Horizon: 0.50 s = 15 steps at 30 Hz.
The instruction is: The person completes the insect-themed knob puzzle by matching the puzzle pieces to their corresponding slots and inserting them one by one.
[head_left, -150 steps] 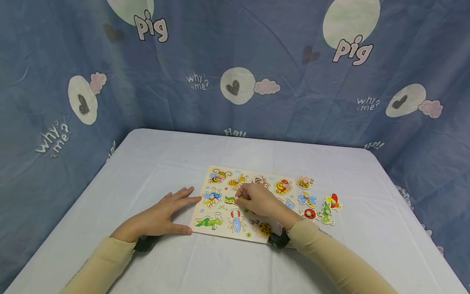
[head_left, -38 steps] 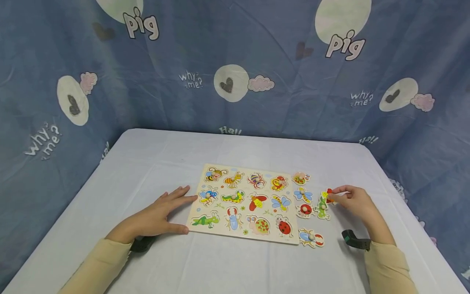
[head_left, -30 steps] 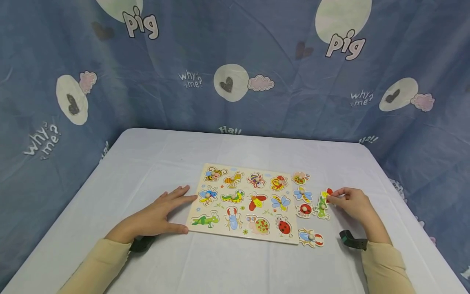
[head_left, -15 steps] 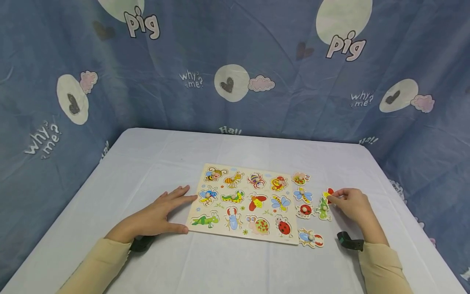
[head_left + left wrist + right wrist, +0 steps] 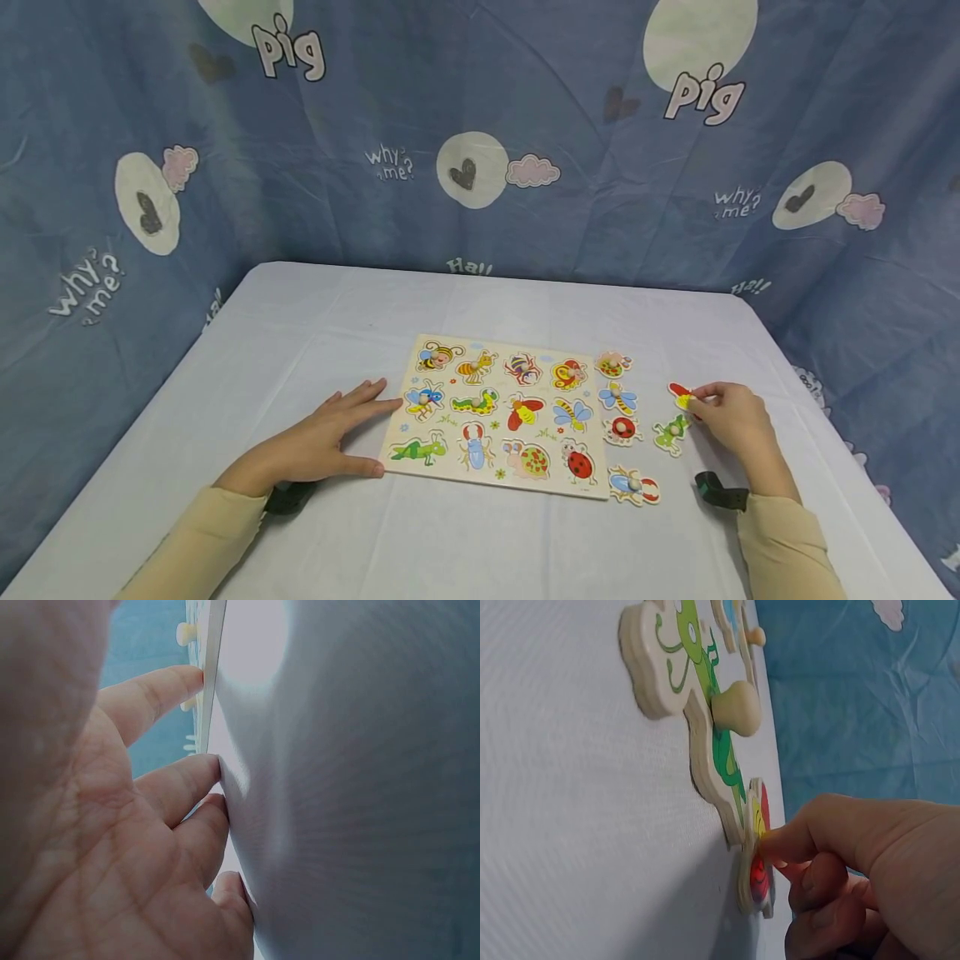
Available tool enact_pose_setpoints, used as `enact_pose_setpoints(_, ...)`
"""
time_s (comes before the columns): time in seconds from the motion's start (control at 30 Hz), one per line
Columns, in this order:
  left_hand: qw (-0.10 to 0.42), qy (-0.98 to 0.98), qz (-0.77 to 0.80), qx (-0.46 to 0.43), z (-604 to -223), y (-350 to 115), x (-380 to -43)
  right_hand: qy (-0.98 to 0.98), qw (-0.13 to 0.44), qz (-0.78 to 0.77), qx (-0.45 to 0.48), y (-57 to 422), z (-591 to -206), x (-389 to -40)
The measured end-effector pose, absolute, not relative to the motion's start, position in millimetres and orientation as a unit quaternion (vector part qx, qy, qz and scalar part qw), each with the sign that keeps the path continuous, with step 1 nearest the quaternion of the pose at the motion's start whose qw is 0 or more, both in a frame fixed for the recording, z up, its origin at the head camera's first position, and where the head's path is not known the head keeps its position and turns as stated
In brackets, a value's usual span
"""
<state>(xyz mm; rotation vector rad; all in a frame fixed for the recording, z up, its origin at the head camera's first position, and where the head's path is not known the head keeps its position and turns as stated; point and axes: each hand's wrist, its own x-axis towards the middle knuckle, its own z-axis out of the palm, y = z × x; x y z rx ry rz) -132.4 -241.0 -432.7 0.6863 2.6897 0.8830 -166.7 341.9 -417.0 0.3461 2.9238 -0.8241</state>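
Observation:
My right hand (image 5: pixel 735 421) pinches a red-and-yellow winged insect puzzle piece (image 5: pixel 681 395) between thumb and fingers; the right wrist view shows this insect piece (image 5: pixel 759 885) tilted, its knob hidden by the fingertips. Just in front of that hand lies a green grasshopper piece (image 5: pixel 670 435) with a wooden knob (image 5: pixel 737 709). My left hand (image 5: pixel 322 446) lies spread on the tablecloth, fingertips at the left edge of the wooden peg puzzle board (image 5: pixel 457 473). In the left wrist view one straight finger (image 5: pixel 161 694) reaches the board's side. Several knobbed pieces sit in the board's upper rows.
Between board and right hand lie a snail piece (image 5: pixel 613 364), a dragonfly piece (image 5: pixel 617 398) and a ladybug piece (image 5: pixel 622 430). Nearer the front is a blue beetle piece (image 5: pixel 634 486). A blue printed curtain (image 5: pixel 360 225) surrounds the white-covered table (image 5: pixel 480 550).
From the caterpillar on the board, the right hand has gone right to the red-and-yellow insect piece and drawn it off the grasshopper piece, which turned slightly. The left hand stays at the board.

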Motion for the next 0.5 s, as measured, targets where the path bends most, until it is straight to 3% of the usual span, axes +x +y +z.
enact_pose_setpoints(0.5,0.111,0.915,0.307,0.238,-432.3,-241.3,-131.6,0.953,0.038,-0.272,0.132,347.0,-421.4,-166.3)
